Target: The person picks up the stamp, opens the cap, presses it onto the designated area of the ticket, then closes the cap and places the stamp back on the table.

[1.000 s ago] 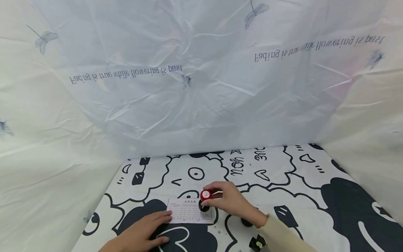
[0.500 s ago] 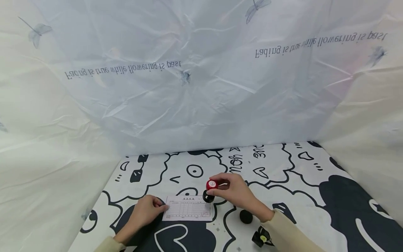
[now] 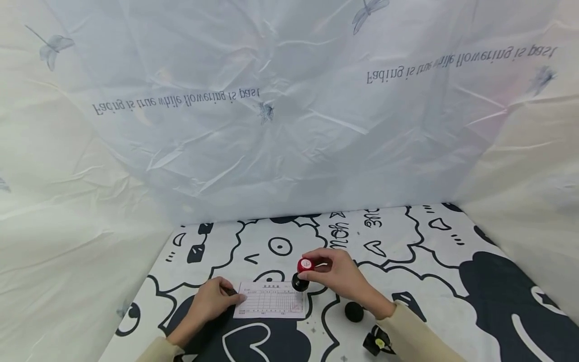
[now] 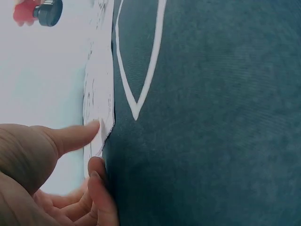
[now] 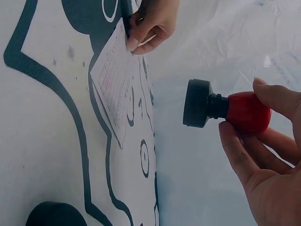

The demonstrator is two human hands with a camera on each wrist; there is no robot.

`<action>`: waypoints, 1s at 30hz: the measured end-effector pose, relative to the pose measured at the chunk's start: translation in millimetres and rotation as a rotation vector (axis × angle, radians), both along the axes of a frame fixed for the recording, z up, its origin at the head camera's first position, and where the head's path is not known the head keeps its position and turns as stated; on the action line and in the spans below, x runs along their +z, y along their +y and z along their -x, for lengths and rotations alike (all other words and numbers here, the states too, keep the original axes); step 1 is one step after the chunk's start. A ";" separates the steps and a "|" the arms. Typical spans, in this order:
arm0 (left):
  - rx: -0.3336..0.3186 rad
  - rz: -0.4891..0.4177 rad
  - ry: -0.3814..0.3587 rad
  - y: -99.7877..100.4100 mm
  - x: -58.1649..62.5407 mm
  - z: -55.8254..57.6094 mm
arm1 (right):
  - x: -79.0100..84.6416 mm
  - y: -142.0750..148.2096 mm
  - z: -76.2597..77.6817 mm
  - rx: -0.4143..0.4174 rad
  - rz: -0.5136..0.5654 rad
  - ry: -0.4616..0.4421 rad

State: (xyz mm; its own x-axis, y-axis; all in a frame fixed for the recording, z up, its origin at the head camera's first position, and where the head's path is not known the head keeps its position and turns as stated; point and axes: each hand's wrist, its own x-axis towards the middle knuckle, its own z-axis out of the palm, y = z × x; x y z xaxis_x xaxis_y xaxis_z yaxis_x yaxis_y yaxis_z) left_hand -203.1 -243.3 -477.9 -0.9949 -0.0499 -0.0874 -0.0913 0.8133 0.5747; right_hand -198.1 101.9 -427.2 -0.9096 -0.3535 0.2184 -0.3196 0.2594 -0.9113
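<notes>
A red-handled stamp [image 3: 302,274] with a black round base is held in my right hand [image 3: 334,274], above the right end of a printed form pad [image 3: 267,301]. In the right wrist view the stamp [image 5: 225,107] is clear of the paper, its handle between thumb and fingers. A faint reddish mark shows near the pad's lower right corner. My left hand [image 3: 210,304] pinches the pad's left edge; in the left wrist view the thumb [image 4: 77,137] lies on top of the sheets and a finger is at the edge below.
A black round cap-like piece [image 3: 354,311] lies on the patterned cloth [image 3: 434,301] right of the pad. Beside the right sleeve is a black object [image 3: 374,342] with a yellow-green spot. A pale plastic sheet [image 3: 289,166] stands behind and at both sides.
My right hand has lifted the stamp off the pad and moved slightly up and right. My left hand has gone from lying flat on the pad's left side to pinching its edge.
</notes>
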 end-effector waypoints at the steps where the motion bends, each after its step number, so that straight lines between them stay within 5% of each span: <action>1: 0.004 0.005 -0.003 0.2 0.2 -0.1 | -0.1 -0.2 0.1 0.005 -0.001 0.001; 11: -0.001 -0.011 -0.040 3.3 5.7 -1.7 | 2.0 1.0 -0.9 0.030 -0.077 0.067; 22: -0.017 -0.062 -0.054 3.5 3.7 -4.1 | 0.2 2.2 -2.5 0.205 0.034 -0.115; 30: -0.020 -0.070 -0.049 3.4 4.2 -6.7 | -1.2 3.9 -2.5 0.180 -0.013 -0.005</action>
